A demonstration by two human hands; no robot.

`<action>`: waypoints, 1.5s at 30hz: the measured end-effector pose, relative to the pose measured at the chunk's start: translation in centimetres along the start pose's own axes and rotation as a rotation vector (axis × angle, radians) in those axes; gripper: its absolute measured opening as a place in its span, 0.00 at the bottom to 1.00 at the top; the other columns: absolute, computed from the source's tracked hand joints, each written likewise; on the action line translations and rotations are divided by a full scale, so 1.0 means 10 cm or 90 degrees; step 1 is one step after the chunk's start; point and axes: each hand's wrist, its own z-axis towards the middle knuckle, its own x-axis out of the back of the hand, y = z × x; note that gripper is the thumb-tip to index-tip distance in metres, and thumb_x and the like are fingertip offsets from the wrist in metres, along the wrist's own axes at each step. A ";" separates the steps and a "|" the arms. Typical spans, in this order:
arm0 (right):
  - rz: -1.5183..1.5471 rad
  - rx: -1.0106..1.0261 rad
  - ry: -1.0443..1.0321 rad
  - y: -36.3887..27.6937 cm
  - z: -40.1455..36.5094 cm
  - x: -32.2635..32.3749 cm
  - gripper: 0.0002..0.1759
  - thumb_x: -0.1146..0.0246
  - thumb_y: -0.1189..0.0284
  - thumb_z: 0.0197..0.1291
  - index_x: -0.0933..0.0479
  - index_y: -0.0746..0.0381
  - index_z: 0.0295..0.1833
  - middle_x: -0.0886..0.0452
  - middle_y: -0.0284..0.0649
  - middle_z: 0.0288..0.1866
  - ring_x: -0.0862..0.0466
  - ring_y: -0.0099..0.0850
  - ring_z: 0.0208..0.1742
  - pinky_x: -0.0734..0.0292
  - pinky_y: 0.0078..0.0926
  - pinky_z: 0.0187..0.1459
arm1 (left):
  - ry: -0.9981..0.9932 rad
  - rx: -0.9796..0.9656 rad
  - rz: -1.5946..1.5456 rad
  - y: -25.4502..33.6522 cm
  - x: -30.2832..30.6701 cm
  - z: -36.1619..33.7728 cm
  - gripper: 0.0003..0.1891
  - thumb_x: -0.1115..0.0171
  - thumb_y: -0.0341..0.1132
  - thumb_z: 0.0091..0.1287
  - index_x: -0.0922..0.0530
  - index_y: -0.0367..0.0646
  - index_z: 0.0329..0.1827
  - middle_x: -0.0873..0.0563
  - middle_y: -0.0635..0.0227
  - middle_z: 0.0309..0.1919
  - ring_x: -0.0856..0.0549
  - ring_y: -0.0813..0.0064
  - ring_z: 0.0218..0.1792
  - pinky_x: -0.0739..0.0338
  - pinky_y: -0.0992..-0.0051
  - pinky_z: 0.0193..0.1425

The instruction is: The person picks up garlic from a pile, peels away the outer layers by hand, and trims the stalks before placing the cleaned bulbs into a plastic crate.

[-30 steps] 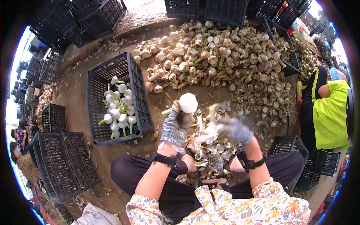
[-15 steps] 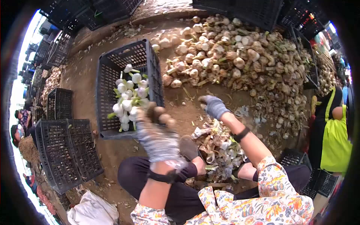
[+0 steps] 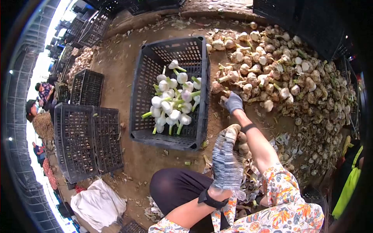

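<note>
Head view: right hand [image 3: 233, 102] meets garlic pile [image 3: 279, 77] edge, just beside crate [image 3: 204, 77].

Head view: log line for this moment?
right hand: on unpeeled garlic pile | left hand: raised, nothing visible in it | crate: peeled garlic inside

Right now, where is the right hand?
In the head view, the right hand is right of centre, at the garlic pile's near edge, just beside the black crate.

Crate [image 3: 169, 140] black; garlic [image 3: 175, 114] inside white (stems green); left hand [image 3: 227, 159] glove speckled grey-white; shirt [image 3: 289, 206] floral, orange-yellow.
</note>
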 end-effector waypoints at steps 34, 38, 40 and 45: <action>0.657 0.090 -0.019 0.15 -2.89 2.77 0.14 0.38 0.72 0.55 0.26 0.68 0.46 0.20 0.37 0.37 0.23 0.20 0.38 0.25 0.20 0.41 | -0.504 -0.106 0.433 -0.61 -0.01 -0.28 0.30 0.34 0.32 0.57 0.35 0.39 0.62 0.23 0.63 0.48 0.22 0.76 0.47 0.24 0.78 0.49; 0.449 0.168 0.018 0.16 -2.96 2.68 0.18 0.37 0.70 0.50 0.27 0.70 0.45 0.20 0.44 0.36 0.21 0.31 0.36 0.25 0.27 0.41 | -0.404 0.116 0.333 -0.69 0.09 -0.06 0.26 0.51 0.55 0.65 0.27 0.41 0.53 0.20 0.66 0.41 0.19 0.74 0.36 0.22 0.75 0.36; 0.219 0.248 0.062 0.35 -2.92 2.44 0.19 0.36 0.70 0.48 0.27 0.69 0.44 0.21 0.49 0.34 0.20 0.39 0.36 0.26 0.30 0.40 | -0.217 0.138 0.347 -0.81 0.07 -0.03 0.28 0.53 0.61 0.62 0.22 0.43 0.43 0.18 0.67 0.31 0.19 0.73 0.28 0.24 0.76 0.27; 0.296 0.207 0.091 0.29 -3.09 2.40 0.17 0.36 0.70 0.46 0.26 0.67 0.42 0.22 0.51 0.36 0.21 0.45 0.37 0.26 0.34 0.40 | -0.104 0.195 0.494 -0.71 0.01 -0.03 0.30 0.53 0.67 0.58 0.21 0.46 0.32 0.19 0.68 0.22 0.20 0.77 0.21 0.27 0.78 0.19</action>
